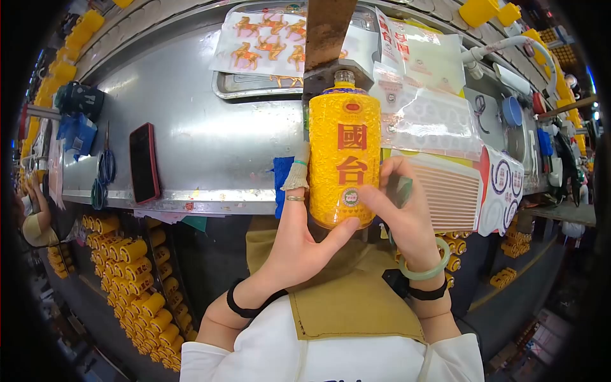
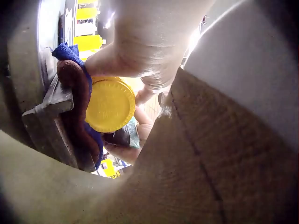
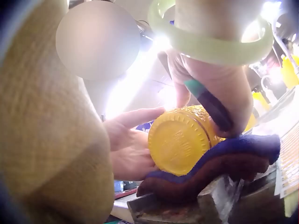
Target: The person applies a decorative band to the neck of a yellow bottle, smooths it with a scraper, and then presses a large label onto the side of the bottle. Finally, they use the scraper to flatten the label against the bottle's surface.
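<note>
A yellow textured bottle (image 1: pixel 344 153) with red characters and a clear glass neck lies on a blue cloth, its base toward the person. The left hand (image 1: pixel 303 235) grips its left side, thumb near the base, a covering on one finger. The right hand (image 1: pixel 407 213) has its thumb on a small round label (image 1: pixel 351 197) low on the bottle, with a dark, green-ended item in its curled fingers. In the left wrist view the round base (image 2: pixel 110 104) faces the camera; the right wrist view shows the base (image 3: pixel 178 143) above the blue cloth (image 3: pixel 233 151).
A red-edged phone (image 1: pixel 145 162) and blue-handled scissors (image 1: pixel 105 172) lie left on the metal table (image 1: pixel 210 146). Behind is a tray (image 1: pixel 235 86) with a sheet of horse figures (image 1: pixel 270 41). Sticker sheets (image 1: pixel 426 121) lie right. A metal post (image 1: pixel 328 32) stands beyond the bottle.
</note>
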A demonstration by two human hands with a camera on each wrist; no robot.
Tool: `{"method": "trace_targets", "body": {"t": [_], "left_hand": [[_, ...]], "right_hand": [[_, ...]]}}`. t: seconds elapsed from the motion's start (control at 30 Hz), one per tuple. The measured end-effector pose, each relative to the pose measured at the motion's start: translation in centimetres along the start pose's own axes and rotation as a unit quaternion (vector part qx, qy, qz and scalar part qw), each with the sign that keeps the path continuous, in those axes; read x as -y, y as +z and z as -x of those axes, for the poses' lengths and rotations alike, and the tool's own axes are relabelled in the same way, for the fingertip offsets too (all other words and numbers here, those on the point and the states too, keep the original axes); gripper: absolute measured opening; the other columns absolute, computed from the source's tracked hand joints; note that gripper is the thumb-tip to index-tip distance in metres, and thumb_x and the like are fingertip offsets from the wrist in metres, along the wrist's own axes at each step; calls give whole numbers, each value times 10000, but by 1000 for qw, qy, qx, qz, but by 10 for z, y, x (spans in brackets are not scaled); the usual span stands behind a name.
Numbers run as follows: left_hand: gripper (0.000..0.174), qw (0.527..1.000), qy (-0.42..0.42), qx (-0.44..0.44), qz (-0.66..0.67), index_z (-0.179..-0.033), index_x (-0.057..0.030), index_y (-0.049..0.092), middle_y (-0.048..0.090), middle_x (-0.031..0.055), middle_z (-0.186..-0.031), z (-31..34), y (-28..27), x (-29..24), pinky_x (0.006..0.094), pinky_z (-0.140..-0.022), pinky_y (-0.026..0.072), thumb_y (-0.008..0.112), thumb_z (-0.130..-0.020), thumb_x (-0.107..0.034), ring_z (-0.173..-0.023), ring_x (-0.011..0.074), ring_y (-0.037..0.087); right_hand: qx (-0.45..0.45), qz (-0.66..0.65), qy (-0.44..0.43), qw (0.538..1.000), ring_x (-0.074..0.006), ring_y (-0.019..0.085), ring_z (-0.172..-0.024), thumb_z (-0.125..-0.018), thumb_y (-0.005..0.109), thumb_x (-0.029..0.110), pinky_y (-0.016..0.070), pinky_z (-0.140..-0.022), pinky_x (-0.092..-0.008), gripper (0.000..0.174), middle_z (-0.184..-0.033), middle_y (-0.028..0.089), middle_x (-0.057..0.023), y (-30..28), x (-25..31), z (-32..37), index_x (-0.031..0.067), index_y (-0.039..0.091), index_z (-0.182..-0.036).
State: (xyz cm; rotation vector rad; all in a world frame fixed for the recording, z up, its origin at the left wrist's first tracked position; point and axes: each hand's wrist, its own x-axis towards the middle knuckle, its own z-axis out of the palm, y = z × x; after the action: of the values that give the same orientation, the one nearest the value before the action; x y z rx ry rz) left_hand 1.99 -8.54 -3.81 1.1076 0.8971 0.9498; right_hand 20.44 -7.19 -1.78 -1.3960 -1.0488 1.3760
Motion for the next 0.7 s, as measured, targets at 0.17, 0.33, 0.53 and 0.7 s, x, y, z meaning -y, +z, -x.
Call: {"method": "trace_targets", "body": {"t": [0.17,0.33,0.53,0.7], "left_hand": [[1005,999,29,1,-17,-1645,-15,-19,204,154,-1659,0,0,1,402,-1217,305,682,-926,15,-1508,251,306],[995,999,27,1,-32,-1644,-8,-13,200,154,-1662,0,0,2,403,-1217,302,679,-929,10,-1510,249,303],[990,997,52,3,-60,-1644,-9,-13,205,155,-1659,0,-2,6,401,-1216,305,676,-933,11,-1512,249,301],[989,1000,10,-7,8,-1643,-5,-13,197,158,-1664,1,2,0,404,-1220,297,675,-932,13,-1513,252,299]], "right_hand": [[4,3,0,1000,-72,455,-802,-858,843,141,397,-714,-223,359,-897,483,33,0,2,0,80,551,-1056],[8,-11,10,1000,-68,461,-788,-850,850,139,401,-694,-221,376,-903,497,32,0,-2,0,80,549,-1067],[3,-17,15,1000,-68,461,-785,-846,855,136,402,-689,-219,389,-893,503,32,1,0,1,79,547,-1077],[1,-4,12,1000,-71,460,-794,-847,854,135,400,-706,-221,380,-892,499,32,1,0,1,81,552,-1071]]}}
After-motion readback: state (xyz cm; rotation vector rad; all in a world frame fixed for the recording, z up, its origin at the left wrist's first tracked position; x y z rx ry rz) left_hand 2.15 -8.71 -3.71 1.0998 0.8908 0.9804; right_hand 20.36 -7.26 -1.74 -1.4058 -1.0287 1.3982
